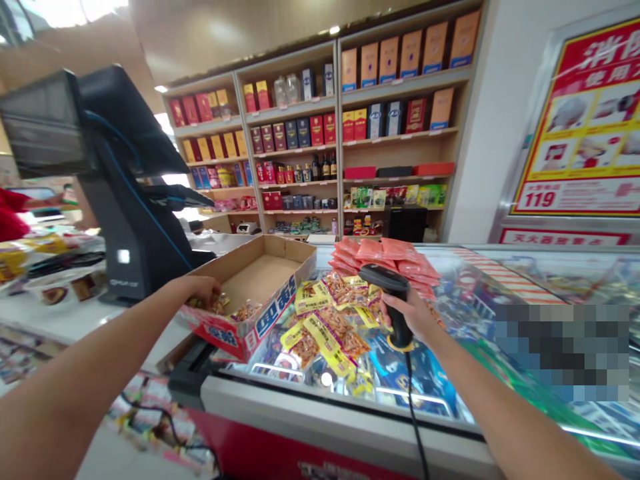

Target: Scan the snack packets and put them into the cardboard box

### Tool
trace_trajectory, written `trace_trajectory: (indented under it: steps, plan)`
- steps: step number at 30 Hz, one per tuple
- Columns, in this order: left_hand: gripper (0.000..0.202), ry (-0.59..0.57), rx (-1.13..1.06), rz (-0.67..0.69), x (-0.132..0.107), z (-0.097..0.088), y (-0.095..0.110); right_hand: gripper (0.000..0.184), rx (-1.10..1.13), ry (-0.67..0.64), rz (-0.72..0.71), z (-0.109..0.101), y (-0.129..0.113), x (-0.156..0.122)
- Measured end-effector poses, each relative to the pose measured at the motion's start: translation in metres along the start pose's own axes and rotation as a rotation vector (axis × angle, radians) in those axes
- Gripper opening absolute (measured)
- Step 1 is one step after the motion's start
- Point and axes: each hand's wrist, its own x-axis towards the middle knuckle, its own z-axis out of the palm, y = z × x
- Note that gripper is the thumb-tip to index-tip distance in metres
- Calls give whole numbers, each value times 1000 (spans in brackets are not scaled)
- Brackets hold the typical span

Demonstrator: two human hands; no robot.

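My right hand (400, 313) is wrapped around the handle of a black barcode scanner (387, 283), its cord hanging down over the freezer's front edge. Below the scanner, yellow-and-purple snack packets (330, 337) lie in a loose pile on the glass top. My left hand (204, 291) reaches into the near left corner of an open cardboard box (280, 293). Its fingers are curled on a snack packet (220, 303), partly hidden. Another snack packet (247, 311) rests on the box floor beside it.
Pink packets (385, 257) are stacked behind the pile on the glass-topped freezer (350, 417). A dark checkout terminal (135, 200) stands at left on a white counter (30, 320). Shelves (295, 153) of boxed goods line the back wall. At far left shows a person's red sleeve (15, 213).
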Motion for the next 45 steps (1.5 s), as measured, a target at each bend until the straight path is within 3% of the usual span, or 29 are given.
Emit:
trace_trajectory:
  steps: [3, 7, 10, 14, 16, 18, 21, 24, 28, 31, 36, 45]
  plan:
    - [11, -266, 159, -122, -5, 2, 3, 26, 3, 7, 1, -1, 1, 0]
    - [16, -306, 297, -179, -4, 3, 10, 29, -18, 1, -7, -1, 1, 0]
    - [25, -337, 443, -124, -2, -1, 18, 28, -10, -1, 0, 0, 1, 0]
    - [23, -262, 505, 59, -3, -22, 48, 27, 47, -5, 30, 0, 2, 1]
    - [17, -154, 406, 153, -7, -30, 74, 27, 49, -5, 32, 0, 3, 1]
    - [17, -12, 238, 210, -16, -26, 103, 28, 47, 1, 28, -1, 4, 2]
    - [30, 101, -156, 272, -32, 9, 148, 30, 43, 5, 32, -1, 4, 2]
    - [32, 179, -502, 333, -40, 70, 189, 31, 44, 10, 29, -1, 3, 2]
    - [27, 262, -705, 391, -32, 145, 231, 32, 45, 3, 16, -2, 1, 1]
    - [23, 288, -741, 375, -26, 183, 245, 32, 56, -13, -8, -1, -2, -1]
    - [26, 238, -765, 426, -26, 211, 237, 31, -57, -96, 2, -2, -3, -2]
    - [28, 292, -820, 439, -26, 214, 231, 32, -137, -130, 14, -4, 4, 2]
